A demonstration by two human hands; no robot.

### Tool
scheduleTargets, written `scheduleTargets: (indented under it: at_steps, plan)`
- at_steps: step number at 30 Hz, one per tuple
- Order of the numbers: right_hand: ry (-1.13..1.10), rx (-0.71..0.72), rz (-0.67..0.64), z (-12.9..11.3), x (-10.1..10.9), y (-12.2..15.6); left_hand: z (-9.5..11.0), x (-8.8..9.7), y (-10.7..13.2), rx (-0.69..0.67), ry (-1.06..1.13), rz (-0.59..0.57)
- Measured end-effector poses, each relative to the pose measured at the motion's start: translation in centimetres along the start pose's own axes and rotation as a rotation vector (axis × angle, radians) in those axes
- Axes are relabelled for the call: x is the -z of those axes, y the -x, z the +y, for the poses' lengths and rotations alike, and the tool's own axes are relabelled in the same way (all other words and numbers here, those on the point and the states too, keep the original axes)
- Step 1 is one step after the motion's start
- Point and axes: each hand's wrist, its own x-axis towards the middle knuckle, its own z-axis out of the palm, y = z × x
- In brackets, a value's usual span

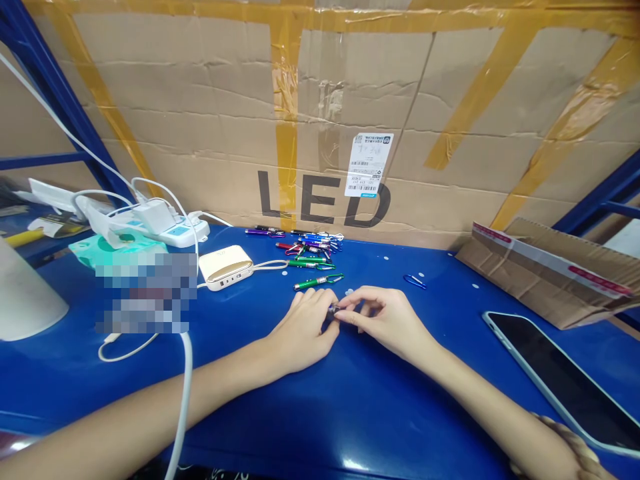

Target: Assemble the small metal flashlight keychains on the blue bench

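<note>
The left hand (305, 330) and right hand (383, 320) both pinch a small dark metal cylinder (333, 310) between their fingertips, near the middle of the blue tabletop (380, 413). It looks light, stiff and slick, so a firm fingertip grip around its narrow barrel should suit.

Bright, even light falls from overhead, leaving only faint shadows under the left hand (300, 330) and right hand (385, 320). Glare streaks the blue table (357, 465) near the bottom edge. Wide-angle distortion bends the shelf post (55, 100) at upper left, and a pixelated patch (145, 293) obscures the left of the frame.
</note>
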Motion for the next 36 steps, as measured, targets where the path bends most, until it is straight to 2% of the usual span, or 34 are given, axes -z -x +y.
scheduleTargets:
  at_steps: [11, 17, 23, 29, 36]
  plan:
    - [-0.054, 0.104, 0.091, -0.4, 0.4, 0.1, -0.1, 0.2, 0.0, -0.066, 0.098, 0.016]
    - [-0.167, 0.096, 0.097, -0.6, 0.5, 0.1, -0.4, 0.5, -0.2, -0.164, 0.065, 0.035]
    - [-0.191, 0.12, 0.079, -1.0, 0.6, 0.2, -0.1, 0.9, -0.4, -0.181, 0.087, 0.095]
    - [-0.064, 0.258, 0.089, -1.0, 0.7, 0.4, -0.2, 0.8, -0.2, -0.201, 0.099, 0.08]
    - [0.293, 0.435, 0.035, -0.3, 1.3, 0.2, -0.9, 0.8, -0.8, -0.137, 0.086, 0.078]
